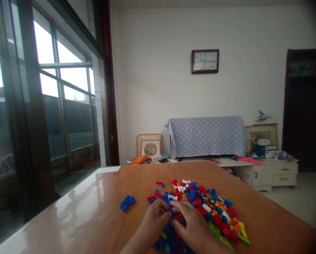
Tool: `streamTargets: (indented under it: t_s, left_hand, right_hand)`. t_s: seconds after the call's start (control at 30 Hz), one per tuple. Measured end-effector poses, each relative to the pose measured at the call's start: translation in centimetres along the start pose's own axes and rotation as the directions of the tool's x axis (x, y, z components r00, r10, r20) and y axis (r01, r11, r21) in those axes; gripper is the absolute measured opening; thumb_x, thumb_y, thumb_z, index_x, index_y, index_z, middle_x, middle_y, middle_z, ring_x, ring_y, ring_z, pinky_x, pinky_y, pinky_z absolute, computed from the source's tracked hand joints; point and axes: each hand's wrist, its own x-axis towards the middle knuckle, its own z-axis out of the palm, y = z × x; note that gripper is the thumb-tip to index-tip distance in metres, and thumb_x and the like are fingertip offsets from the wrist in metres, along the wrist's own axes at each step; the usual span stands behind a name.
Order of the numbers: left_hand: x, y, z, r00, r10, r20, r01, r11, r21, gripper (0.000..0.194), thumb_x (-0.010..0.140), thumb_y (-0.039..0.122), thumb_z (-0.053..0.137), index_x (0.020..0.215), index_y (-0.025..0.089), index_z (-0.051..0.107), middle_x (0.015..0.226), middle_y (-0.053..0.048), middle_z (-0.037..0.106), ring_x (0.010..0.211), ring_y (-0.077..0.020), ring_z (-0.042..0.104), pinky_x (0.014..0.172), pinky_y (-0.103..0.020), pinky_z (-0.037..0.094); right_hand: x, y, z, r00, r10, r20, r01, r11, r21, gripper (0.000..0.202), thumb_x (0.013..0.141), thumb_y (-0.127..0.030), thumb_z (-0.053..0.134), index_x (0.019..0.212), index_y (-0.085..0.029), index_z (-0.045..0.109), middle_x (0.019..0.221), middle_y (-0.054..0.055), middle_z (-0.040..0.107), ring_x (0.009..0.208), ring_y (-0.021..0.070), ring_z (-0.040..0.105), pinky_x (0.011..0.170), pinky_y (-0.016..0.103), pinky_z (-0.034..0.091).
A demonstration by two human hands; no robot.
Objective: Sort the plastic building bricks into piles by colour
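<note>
Bricks point(197, 203) crowd my left hand point(157, 216) and right hand point(191, 221); a blue cluster point(126, 203) sits apart. I can't tell either grip's state.

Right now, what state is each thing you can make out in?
Left hand: fingers curled; grip unclear.
Right hand: fingers half bent; grip unclear.
Toy brick pile: loose, spread out on the wooden table.
Blue brick cluster: apart, left of the pile.
Wall clock: hung up.
Polka-dot cloth: draped.
Cabinet drawers: shut.
</note>
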Motion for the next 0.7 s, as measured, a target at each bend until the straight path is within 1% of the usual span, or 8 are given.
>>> streamTargets:
  t_s: [0.07, 0.13, 0.23, 0.33, 0.4, 0.5, 0.6, 0.7]
  left_hand:
    - [0.2, -0.2, -0.9, 0.999, 0.020, -0.038, -0.016, 0.995, 0.096, 0.012, 0.076, 0.022, 0.066, 0.084, 0.018, 0.058, 0.069, 0.002, 0.057, 0.063, -0.0123, 0.052, 0.057, -0.022, 0.037]
    - [0.4, -0.3, -2.4, 0.993, 0.045, -0.105, -0.018, 0.969, 0.247, 0.010, 0.077, 0.023, 0.064, 0.087, 0.019, 0.061, 0.074, 0.000, 0.063, 0.070, -0.0156, 0.058, 0.061, -0.023, 0.040]
    - [0.6, -0.4, -5.1, 0.971, 0.049, -0.232, 0.086, 0.838, 0.538, 0.008, 0.079, 0.022, 0.063, 0.086, 0.020, 0.065, 0.077, -0.002, 0.067, 0.074, -0.0174, 0.061, 0.062, -0.024, 0.039]
    - [0.7, -1.0, -7.6, 0.962, 0.030, -0.272, 0.176, 0.694, 0.698, 0.008, 0.080, 0.022, 0.061, 0.084, 0.019, 0.068, 0.077, -0.003, 0.068, 0.075, -0.0170, 0.062, 0.063, -0.024, 0.037]
    - [0.7, -1.7, -9.1, 0.944, 0.010, -0.330, 0.241, 0.661, 0.710, 0.006, 0.078, 0.020, 0.063, 0.079, 0.019, 0.069, 0.078, -0.004, 0.069, 0.079, -0.0182, 0.064, 0.066, -0.025, 0.038]
    - [1.0, -2.8, -10.8, 0.903, -0.015, -0.429, 0.327, 0.673, 0.664, 0.011, 0.078, 0.014, 0.060, 0.075, 0.018, 0.069, 0.076, -0.005, 0.070, 0.081, -0.0193, 0.065, 0.068, -0.025, 0.039]
    - [1.3, -3.4, -12.4, 0.856, -0.023, -0.516, 0.387, 0.691, 0.610, 0.018, 0.082, 0.013, 0.053, 0.085, 0.017, 0.070, 0.078, -0.007, 0.071, 0.079, -0.0196, 0.066, 0.067, -0.025, 0.040]
    - [1.3, -3.5, -13.6, 0.798, -0.032, -0.601, 0.436, 0.720, 0.540, 0.018, 0.084, 0.015, 0.053, 0.094, 0.016, 0.068, 0.079, -0.008, 0.072, 0.076, -0.0207, 0.067, 0.064, -0.026, 0.041]
  right_hand:
    - [0.0, -0.1, -0.4, 1.000, 0.015, 0.001, -0.015, 1.000, -0.010, 0.047, 0.085, -0.024, 0.060, 0.131, -0.026, 0.060, 0.117, 0.008, 0.068, 0.108, 0.0228, 0.066, 0.097, 0.038, 0.052]
    - [0.0, -0.1, -0.9, 0.999, 0.031, -0.016, -0.031, 0.999, -0.023, 0.045, 0.087, -0.025, 0.058, 0.131, -0.027, 0.060, 0.118, 0.008, 0.067, 0.109, 0.0227, 0.065, 0.098, 0.038, 0.051]
    - [0.0, 0.4, -1.3, 0.998, 0.038, -0.040, -0.040, 0.998, -0.044, 0.040, 0.090, -0.027, 0.054, 0.130, -0.027, 0.061, 0.117, 0.008, 0.068, 0.109, 0.0229, 0.064, 0.098, 0.039, 0.051]
    - [0.1, 0.9, -1.4, 0.999, 0.030, -0.045, -0.033, 0.998, -0.061, 0.036, 0.092, -0.031, 0.052, 0.126, -0.027, 0.063, 0.114, 0.007, 0.069, 0.109, 0.0233, 0.064, 0.096, 0.039, 0.051]
    - [0.1, 1.2, -1.3, 0.999, 0.019, -0.046, -0.022, 0.997, -0.068, 0.034, 0.093, -0.032, 0.051, 0.123, -0.027, 0.065, 0.114, 0.007, 0.070, 0.109, 0.0238, 0.063, 0.096, 0.040, 0.051]
    - [0.1, 1.6, -1.3, 0.999, 0.005, -0.046, -0.008, 0.997, -0.072, 0.031, 0.093, -0.034, 0.051, 0.119, -0.026, 0.067, 0.113, 0.007, 0.070, 0.109, 0.0243, 0.063, 0.095, 0.040, 0.050]
    - [0.1, 1.9, -1.4, 0.998, 0.002, -0.057, -0.007, 0.997, -0.083, 0.031, 0.094, -0.035, 0.050, 0.119, -0.026, 0.067, 0.114, 0.007, 0.070, 0.110, 0.0243, 0.063, 0.096, 0.040, 0.050]
    - [0.2, 2.1, -1.6, 0.997, 0.010, -0.071, -0.016, 0.996, -0.090, 0.031, 0.094, -0.034, 0.051, 0.119, -0.026, 0.067, 0.114, 0.006, 0.071, 0.110, 0.0239, 0.063, 0.096, 0.040, 0.050]
